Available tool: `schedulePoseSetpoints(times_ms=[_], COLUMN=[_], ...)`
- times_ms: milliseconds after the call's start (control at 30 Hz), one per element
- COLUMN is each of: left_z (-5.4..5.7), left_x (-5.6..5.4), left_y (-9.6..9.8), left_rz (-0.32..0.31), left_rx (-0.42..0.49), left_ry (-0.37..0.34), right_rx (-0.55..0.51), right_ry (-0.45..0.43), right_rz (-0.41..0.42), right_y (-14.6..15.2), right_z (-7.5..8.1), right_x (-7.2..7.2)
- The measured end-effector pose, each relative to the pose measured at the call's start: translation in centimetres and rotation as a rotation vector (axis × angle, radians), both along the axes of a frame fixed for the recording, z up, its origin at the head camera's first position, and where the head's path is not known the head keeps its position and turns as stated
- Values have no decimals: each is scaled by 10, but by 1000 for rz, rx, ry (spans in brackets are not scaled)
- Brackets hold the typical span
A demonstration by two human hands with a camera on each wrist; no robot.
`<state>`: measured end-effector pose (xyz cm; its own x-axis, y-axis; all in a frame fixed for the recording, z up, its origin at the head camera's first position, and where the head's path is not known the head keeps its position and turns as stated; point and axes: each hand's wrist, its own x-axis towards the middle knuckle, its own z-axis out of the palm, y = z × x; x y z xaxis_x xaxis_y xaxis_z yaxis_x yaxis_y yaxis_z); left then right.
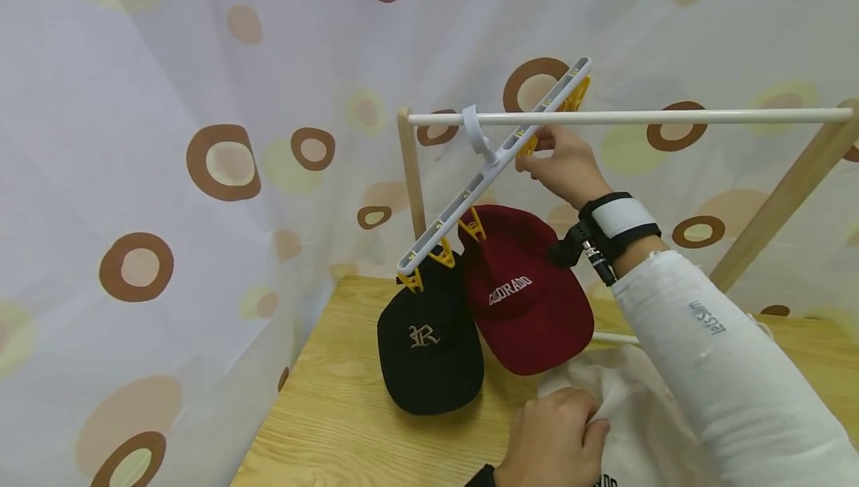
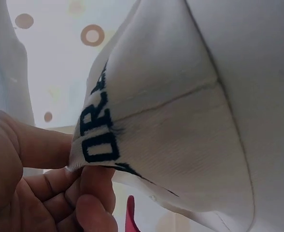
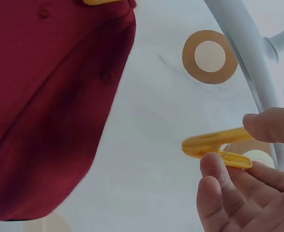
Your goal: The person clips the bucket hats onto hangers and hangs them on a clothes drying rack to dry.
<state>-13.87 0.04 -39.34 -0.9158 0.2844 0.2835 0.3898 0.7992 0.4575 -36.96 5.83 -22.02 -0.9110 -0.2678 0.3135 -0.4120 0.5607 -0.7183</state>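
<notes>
With thumb and fingers my right hand (image 1: 567, 166) pinches a yellow clip (image 3: 214, 142) on the light grey clip hanger (image 1: 493, 170). In the right wrist view nothing sits between the clip's tips. Low in the head view, my left hand (image 1: 553, 435) holds an off-white cap (image 1: 637, 405). The left wrist view shows its thumb and fingers gripping the edge of this cap (image 2: 180, 140) beside dark embroidered letters. A black cap (image 1: 429, 371) and a dark red cap (image 1: 530, 330) marked COLORADO hang from clips at the hanger's near end.
The hanger hooks over a white rail (image 1: 644, 118) on a wooden-legged rack, with a leg (image 1: 781, 196) at the right. More yellow clips (image 1: 575, 95) hang at the hanger's far end. Below is a wooden table (image 1: 322, 397); a spotted curtain (image 1: 221, 62) stands behind.
</notes>
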Motion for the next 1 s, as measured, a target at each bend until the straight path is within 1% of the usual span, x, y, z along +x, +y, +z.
schedulePoseSetpoints(times_ms=[67, 133, 233, 367, 433, 600, 667, 733, 833, 1000], left_z=[0, 0, 0, 4, 7, 11, 12, 13, 14, 19], left_x=[1, 2, 3, 4, 4, 0, -2, -4, -9, -18], left_y=[3, 5, 8, 12, 15, 19, 21, 22, 25, 27], left_rz=[-9, -11, -15, -20, -14, 31, 39, 54, 88, 143], left_rx=[2, 6, 17, 15, -9, -94, -115, -127, -145, -184], left_ry=[3, 7, -10, 18, 69, 279, 329, 354, 358, 371], right_rx=[3, 13, 42, 98, 129, 217, 248, 272, 283, 275], right_ry=[-2, 13, 68, 128, 144, 165, 163, 151, 151, 185], right_rz=[-2, -14, -55, -123, -146, -167, -165, -162, -156, -175], right_y=[3, 5, 5, 4, 4, 6, 6, 7, 6, 6], right_z=[1, 1, 0, 0, 1, 5, 8, 10, 11, 8], right_x=[0, 1, 5, 12, 16, 28, 33, 38, 43, 47])
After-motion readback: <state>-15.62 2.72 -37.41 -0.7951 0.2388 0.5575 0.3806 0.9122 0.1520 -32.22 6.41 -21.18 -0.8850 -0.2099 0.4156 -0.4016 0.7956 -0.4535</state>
